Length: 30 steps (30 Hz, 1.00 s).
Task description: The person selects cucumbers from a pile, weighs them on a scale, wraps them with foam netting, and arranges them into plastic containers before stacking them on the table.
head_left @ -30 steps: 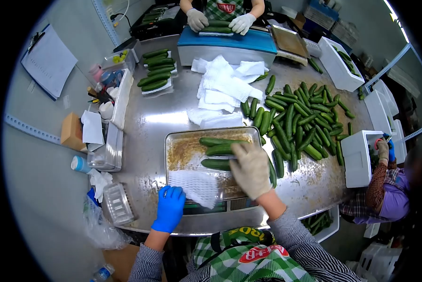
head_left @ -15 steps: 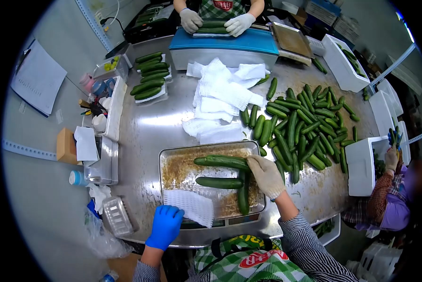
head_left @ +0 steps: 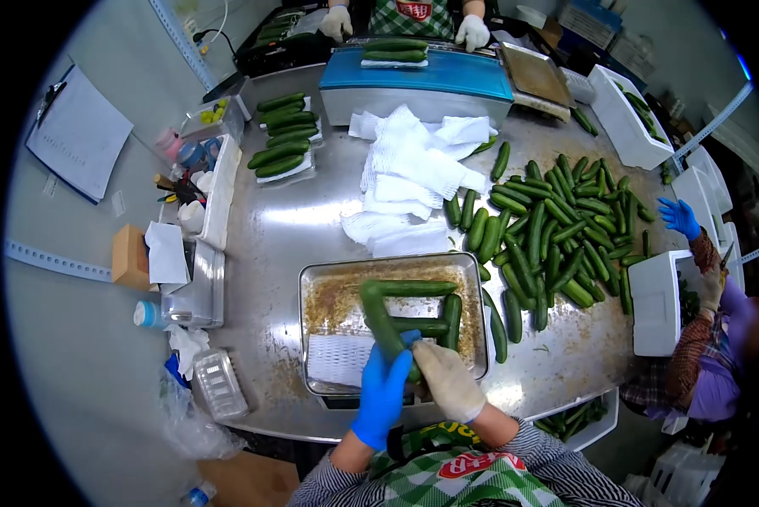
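My left hand [head_left: 383, 393], in a blue glove, is closed around the lower part of a cucumber [head_left: 381, 321] tilted above the metal tray [head_left: 302, 296]. My right hand [head_left: 448, 380], in a pale knit glove, closes against that cucumber's lower end; its fingertips are partly hidden. In the tray, one cucumber [head_left: 421, 288] lies crosswise at the back, another cucumber [head_left: 426, 326] lies below it, and an upright-lying cucumber [head_left: 452, 317] is at the right. A white foam net sheet [head_left: 335, 359] lies flat at the tray's front left.
A large cucumber pile [head_left: 557, 237] covers the table's right side. White foam nets [head_left: 405, 169] lie behind the tray. Packed cucumbers [head_left: 282, 160] sit at back left. A co-worker stands behind the blue-topped machine [head_left: 413, 76]; another works beside white foam boxes [head_left: 654, 304] at right.
My left hand has left the foam sheet, which now lies in the tray, and grips a cucumber. My right hand has come down and left beside it. The far co-worker's hands have left the pack.
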Each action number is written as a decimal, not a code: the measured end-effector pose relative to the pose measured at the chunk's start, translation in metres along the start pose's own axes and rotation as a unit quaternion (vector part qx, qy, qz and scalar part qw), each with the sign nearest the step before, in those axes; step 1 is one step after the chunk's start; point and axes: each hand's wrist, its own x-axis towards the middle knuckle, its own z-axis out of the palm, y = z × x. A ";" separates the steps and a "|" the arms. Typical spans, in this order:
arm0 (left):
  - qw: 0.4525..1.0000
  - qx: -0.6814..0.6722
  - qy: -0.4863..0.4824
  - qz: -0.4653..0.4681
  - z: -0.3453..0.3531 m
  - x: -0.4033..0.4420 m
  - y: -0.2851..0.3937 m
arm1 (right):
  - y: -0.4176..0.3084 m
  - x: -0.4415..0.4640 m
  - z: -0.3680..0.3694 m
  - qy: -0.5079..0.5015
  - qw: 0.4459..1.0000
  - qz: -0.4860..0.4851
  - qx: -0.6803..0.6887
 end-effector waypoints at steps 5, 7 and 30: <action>0.962 0.253 0.049 0.089 0.009 -0.011 -0.007 | -0.024 -0.008 -0.011 0.153 0.954 0.154 0.206; 0.937 0.332 0.037 0.107 0.018 -0.021 -0.020 | -0.029 -0.007 -0.004 0.176 0.937 0.131 0.272; 0.784 0.467 0.022 0.408 0.033 -0.048 -0.056 | -0.015 -0.027 -0.029 0.208 0.816 0.261 0.472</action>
